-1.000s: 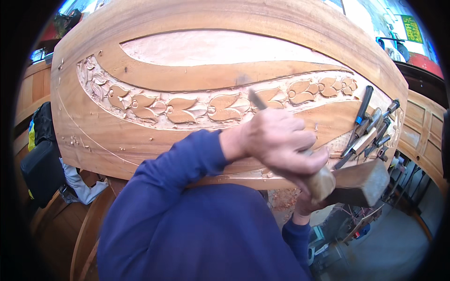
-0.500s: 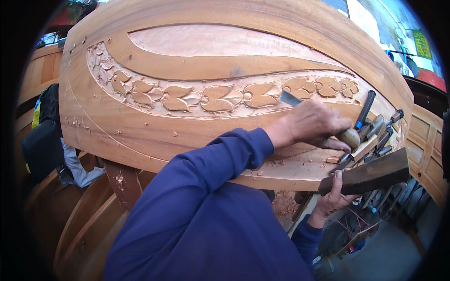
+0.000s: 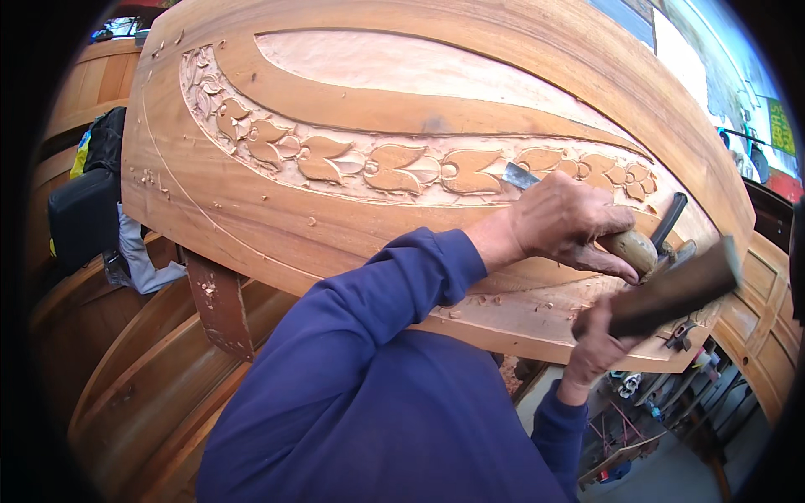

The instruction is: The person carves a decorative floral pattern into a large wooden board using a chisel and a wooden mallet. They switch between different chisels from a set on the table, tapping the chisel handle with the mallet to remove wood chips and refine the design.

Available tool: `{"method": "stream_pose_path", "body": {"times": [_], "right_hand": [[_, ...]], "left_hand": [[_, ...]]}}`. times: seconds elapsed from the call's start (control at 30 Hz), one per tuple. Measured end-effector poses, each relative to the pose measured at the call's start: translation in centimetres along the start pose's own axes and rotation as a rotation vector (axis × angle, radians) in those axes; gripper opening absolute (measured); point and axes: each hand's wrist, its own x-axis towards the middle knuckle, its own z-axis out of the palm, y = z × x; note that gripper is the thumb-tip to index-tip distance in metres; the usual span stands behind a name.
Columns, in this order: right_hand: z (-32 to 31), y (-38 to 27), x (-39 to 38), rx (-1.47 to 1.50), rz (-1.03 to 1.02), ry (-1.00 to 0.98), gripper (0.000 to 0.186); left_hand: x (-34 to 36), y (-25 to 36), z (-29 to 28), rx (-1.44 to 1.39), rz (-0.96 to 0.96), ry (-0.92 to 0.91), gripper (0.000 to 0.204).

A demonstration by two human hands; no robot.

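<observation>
My left hand is closed round a chisel whose flat steel blade lies at the carved flower band. Its rounded wooden handle sticks out to the right of the fist. Below and right of that, my right hand grips one end of a dark wooden block. The block is tilted up to the right, slightly blurred, and close to the handle; whether they touch I cannot tell. Carved tulip shapes run in a curved row along the large wooden panel.
Behind the block, a dark-handled tool and other partly hidden tools lie on the panel's right end. Wood chips are scattered about. A black padded seat stands at the left, and wooden panelling at the right. More tools hang below the right edge.
My right hand has raised the wooden block toward the chisel handle, tilting it more steeply and covering more of the tools. My left hand still holds the chisel at the carving. The view has shifted slightly.
</observation>
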Motion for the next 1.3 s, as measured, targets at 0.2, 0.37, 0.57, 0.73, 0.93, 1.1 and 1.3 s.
{"method": "stream_pose_path", "body": {"times": [0.2,0.37,0.57,0.73,0.93,1.1,1.3], "right_hand": [[0.7,-1.6,0.2,0.360,0.124,-0.007,0.083],[0.9,0.4,-1.0,0.304,0.140,-0.140,0.079],[1.3,-2.3,-2.0,0.286,0.090,-0.054,0.081],[0.2,-1.4,-2.1,0.368,0.164,-0.052,0.085],[1.7,-1.8,-3.8,0.188,0.028,-0.066,0.087],[0.5,-4.0,-3.1,0.345,0.084,0.053,0.073],[-0.1,-6.5,-1.7,0.426,0.035,0.143,0.061]], "left_hand": [[-0.4,-0.4,0.4,0.016,-0.037,-0.056,0.060],[-0.5,-0.7,0.1,-0.008,-0.032,-0.069,0.061],[-0.5,-0.2,-0.6,0.006,0.010,-0.081,0.060],[-0.7,-0.4,-0.7,0.003,0.013,-0.082,0.060],[-1.1,-0.4,-1.7,-0.018,0.061,-0.101,0.059],[-0.9,-0.2,-2.0,-0.036,0.045,-0.082,0.060],[-1.1,-0.2,-2.7,-0.100,0.067,-0.110,0.061]]}}
